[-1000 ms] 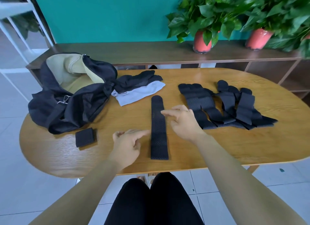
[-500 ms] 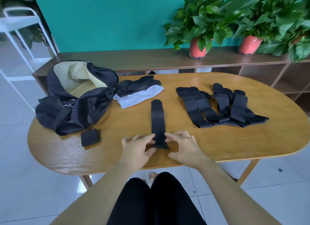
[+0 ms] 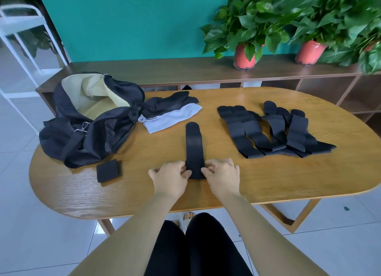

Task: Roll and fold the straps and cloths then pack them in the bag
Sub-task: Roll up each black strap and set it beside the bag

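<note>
The left hand (image 3: 171, 175) and right hand (image 3: 222, 175), hovering loose a second ago, now pinch the near end of the long black perforated fabric strap (image 3: 194, 148) between them: its roll is likely starting. Left of the left hand sits one small rolled black strap (image 3: 108, 170); beyond, the open beige-lined black bag (image 3: 103, 129) awaits.

Probably a home or office lounge: beyond the fingers (image 3: 212, 165), a low shelf (image 3: 185, 69) with potted plants (image 3: 245, 55), teal wall (image 3: 134, 24); under them, wooden table (image 3: 268, 183).
</note>
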Demonstrator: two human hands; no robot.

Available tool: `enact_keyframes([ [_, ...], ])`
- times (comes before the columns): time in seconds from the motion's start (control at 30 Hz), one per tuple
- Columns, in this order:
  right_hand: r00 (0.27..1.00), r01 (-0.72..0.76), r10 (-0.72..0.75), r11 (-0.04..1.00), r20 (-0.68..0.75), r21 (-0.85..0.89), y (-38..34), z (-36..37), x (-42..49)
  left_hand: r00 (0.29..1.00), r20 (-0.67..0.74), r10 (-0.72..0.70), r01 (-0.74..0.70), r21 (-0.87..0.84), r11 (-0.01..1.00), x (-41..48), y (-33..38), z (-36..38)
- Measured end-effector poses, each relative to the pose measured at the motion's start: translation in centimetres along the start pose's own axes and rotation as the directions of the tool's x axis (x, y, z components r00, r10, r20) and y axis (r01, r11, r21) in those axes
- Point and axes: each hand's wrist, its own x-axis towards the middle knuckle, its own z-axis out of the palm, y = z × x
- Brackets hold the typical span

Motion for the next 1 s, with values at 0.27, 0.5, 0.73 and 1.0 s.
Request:
enact_keyframes([
  [0.27,0.998,-0.052,0.048,0.996,-0.05,-0.069,-0.5,0.7,-0.1,0.997,0.05,-0.06,0.057,0.05,0.997,1.1,0.8,-0.4],
  [0.5,0.999,-0.01,0.005,0.995,-0.049,-0.101,-0.5,0.7,0.1,0.999,0.002,-0.049,0.047,0.209,0.977,1.4,1.5,-0.3],
  [0.73,0.998,-0.009,0.003,0.995,-0.066,-0.098,-0.3,0.9,0.2,0.996,-0.024,0.085,-0.077,0.235,0.969,0.9,1.2,-0.4],
  [1.0,0.987,0.119,-0.13,0.986,-0.09,-0.113,0.2,1.0,0.0,0.94,0.123,0.319,-0.335,0.142,0.932,0.4,-1.2,0.5],
])
